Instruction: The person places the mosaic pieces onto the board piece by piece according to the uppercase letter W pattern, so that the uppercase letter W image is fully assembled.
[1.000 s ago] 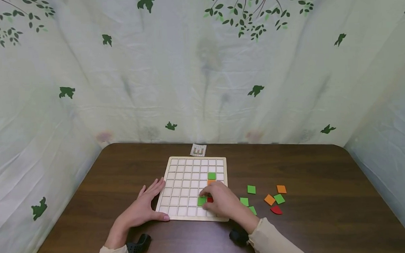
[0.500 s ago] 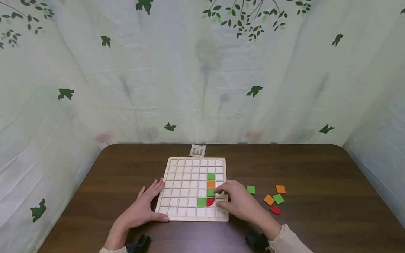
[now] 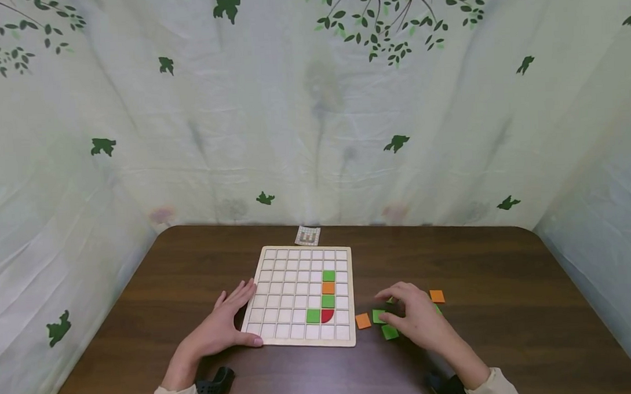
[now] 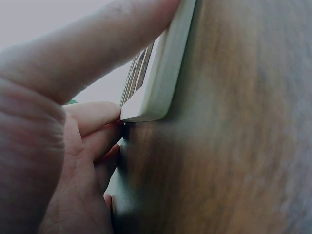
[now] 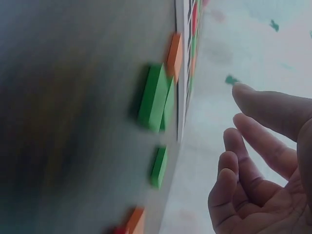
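My left hand (image 3: pixel 220 319) rests against the white grid board (image 3: pixel 292 290), its straight fingers along the left side and its thumb at the near left corner. In the left wrist view the thumb (image 4: pixel 97 46) lies along the board's edge. On the board sit green squares (image 3: pixel 328 276), an orange square (image 3: pixel 328 288) and a red quarter-round tile (image 3: pixel 327 316). Over loose tiles right of the board hovers my right hand (image 3: pixel 419 315), thumb and fingers apart and holding nothing. Beside it lie a loose orange tile (image 3: pixel 363 321) and green tiles (image 3: pixel 390 332).
Another orange tile (image 3: pixel 436 296) lies past the right hand, which partly hides other tiles. A small printed card (image 3: pixel 308 235) lies behind the board on the brown table (image 3: pixel 202 253). A patterned white curtain (image 3: pixel 291 105) hangs behind.
My right hand has drawn back from the board to the loose tiles at the right, uncovering a green square above the red tile. The left hand has stayed on the board's edge.
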The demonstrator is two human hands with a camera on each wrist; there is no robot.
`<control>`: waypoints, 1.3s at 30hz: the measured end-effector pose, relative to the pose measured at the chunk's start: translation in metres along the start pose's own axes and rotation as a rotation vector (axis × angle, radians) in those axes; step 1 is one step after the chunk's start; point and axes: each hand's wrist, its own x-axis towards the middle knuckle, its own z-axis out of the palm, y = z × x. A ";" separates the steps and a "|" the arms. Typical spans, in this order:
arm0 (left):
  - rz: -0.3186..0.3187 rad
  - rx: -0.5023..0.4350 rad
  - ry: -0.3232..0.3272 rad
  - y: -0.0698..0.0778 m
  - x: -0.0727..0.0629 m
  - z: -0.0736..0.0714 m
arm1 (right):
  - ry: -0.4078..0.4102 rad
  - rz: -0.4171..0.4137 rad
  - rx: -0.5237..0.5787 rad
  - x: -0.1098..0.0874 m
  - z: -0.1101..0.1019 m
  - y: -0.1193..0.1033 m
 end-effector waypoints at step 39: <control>0.013 0.019 0.013 -0.001 0.000 0.001 | -0.075 0.091 -0.214 -0.012 -0.026 0.049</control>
